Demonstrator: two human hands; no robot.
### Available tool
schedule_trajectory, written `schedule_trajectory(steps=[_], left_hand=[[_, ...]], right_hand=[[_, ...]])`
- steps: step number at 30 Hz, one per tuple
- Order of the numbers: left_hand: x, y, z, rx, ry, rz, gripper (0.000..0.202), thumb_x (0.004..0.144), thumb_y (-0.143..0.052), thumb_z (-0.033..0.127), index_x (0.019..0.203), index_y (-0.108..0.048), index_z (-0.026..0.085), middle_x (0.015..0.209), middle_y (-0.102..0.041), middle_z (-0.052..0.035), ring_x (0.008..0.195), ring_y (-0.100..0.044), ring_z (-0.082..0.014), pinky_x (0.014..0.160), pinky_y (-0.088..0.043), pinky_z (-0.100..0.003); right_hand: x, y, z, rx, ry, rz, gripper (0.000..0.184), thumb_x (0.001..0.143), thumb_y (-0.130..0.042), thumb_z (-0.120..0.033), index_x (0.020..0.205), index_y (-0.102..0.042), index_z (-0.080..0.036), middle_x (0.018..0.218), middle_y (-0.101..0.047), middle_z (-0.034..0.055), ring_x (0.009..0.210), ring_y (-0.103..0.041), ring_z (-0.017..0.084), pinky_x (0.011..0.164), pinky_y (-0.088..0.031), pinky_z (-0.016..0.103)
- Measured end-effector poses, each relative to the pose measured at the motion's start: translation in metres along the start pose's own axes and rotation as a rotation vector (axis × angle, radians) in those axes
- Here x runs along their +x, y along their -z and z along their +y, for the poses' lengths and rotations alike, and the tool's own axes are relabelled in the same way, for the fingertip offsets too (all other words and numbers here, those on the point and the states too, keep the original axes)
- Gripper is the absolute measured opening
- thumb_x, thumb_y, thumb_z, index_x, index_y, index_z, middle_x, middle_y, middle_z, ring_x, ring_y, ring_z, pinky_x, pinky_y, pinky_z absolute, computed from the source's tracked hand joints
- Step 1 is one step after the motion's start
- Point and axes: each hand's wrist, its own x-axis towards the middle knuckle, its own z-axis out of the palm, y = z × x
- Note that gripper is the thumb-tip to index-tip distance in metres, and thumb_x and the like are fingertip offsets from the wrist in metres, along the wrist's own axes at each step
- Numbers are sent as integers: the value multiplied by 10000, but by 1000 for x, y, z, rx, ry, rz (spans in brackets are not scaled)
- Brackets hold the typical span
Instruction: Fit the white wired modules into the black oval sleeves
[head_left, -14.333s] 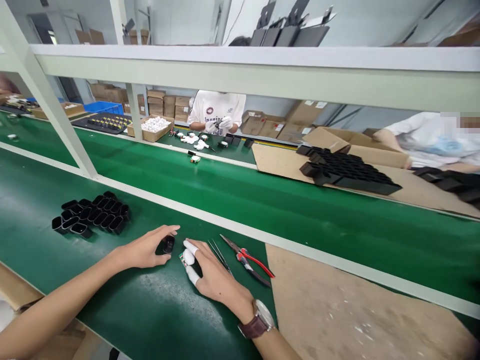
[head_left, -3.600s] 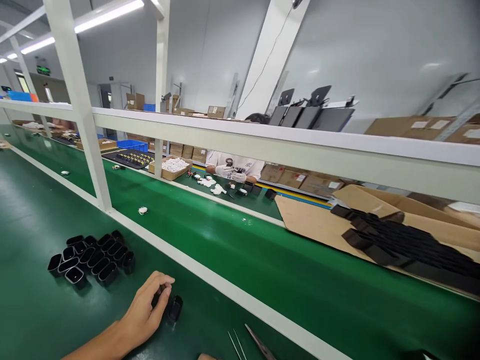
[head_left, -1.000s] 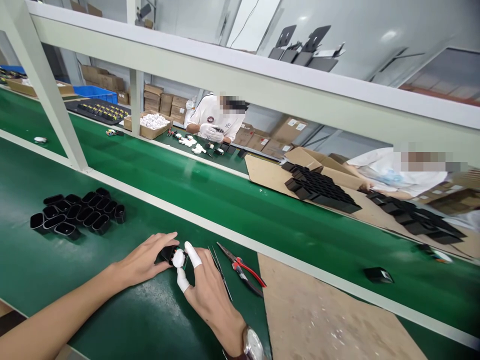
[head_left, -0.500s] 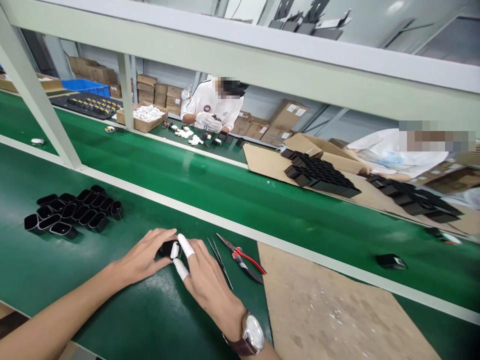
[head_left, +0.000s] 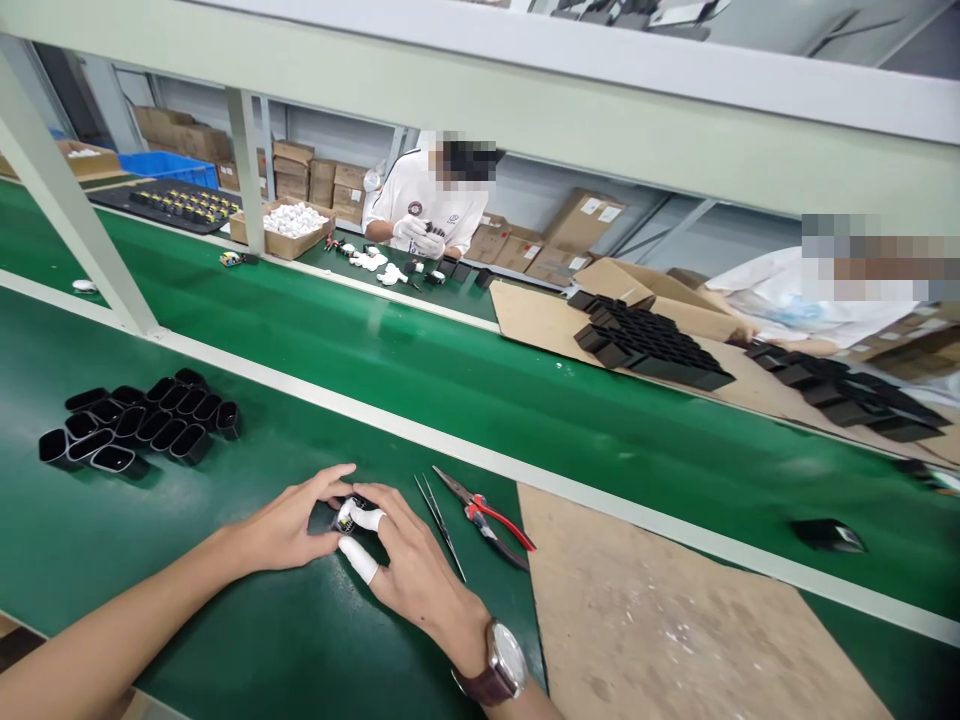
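Note:
My left hand (head_left: 289, 520) curls round the left side of a small black plastic housing (head_left: 339, 521), low over the green bench. A white part with a yellow-green patch shows at the housing's open end; its exact kind is unclear. My right hand (head_left: 409, 555) grips from the right, white finger cots on its thumb and index finger. The index tip presses at the white part, and the thumb lies at the near side. Right of that hand are tweezers (head_left: 441, 528) and red-and-black long-nose pliers (head_left: 480, 512).
Several empty black housings (head_left: 139, 425) stand grouped at left. A cardboard sheet (head_left: 675, 600) covers the bench at right. Beyond a pale rail runs a green conveyor belt (head_left: 450, 365) carrying a black housing (head_left: 829, 535). Two co-workers sit across it. A slanted metal post (head_left: 82, 200) rises at left.
The housing has been tilted between my hands, so its yellow-green patch now shows. My right index finger has bent down onto it. The belt's black housing has shifted right.

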Motion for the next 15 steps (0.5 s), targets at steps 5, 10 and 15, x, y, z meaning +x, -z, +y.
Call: schedule_trajectory(steps=[5, 10, 15], left_hand=[[-2, 1, 1, 62, -90, 87, 330, 947, -624, 177, 1257, -542, 252, 1223, -695, -74, 1115, -716, -223, 989, -594, -364], [1, 4, -3, 138, -309, 88, 143, 997, -607, 167, 1112, -675, 219, 1207, -688, -104, 1016, -724, -207, 890, -593, -309], [3, 6, -2, 102, -327, 95, 104, 1019, -608, 167, 1042, -699, 211, 1214, -706, -103, 971, -732, -187, 843, -581, -286]], right_hand=[[-2, -3, 8, -53, 22, 14, 324, 1022, -541, -161, 1334, -603, -224, 1183, -645, 121, 1067, -655, 251, 874, -629, 417], [-1, -3, 8, -12, 3, -11, 289, 1038, -541, -195, 1315, -619, -229, 1177, -631, 112, 1055, -647, 247, 872, -620, 411], [-17, 6, 20, -168, -85, 100, 356, 1065, -527, -236, 1418, -543, -188, 1213, -646, 133, 1082, -653, 265, 917, -610, 432]])
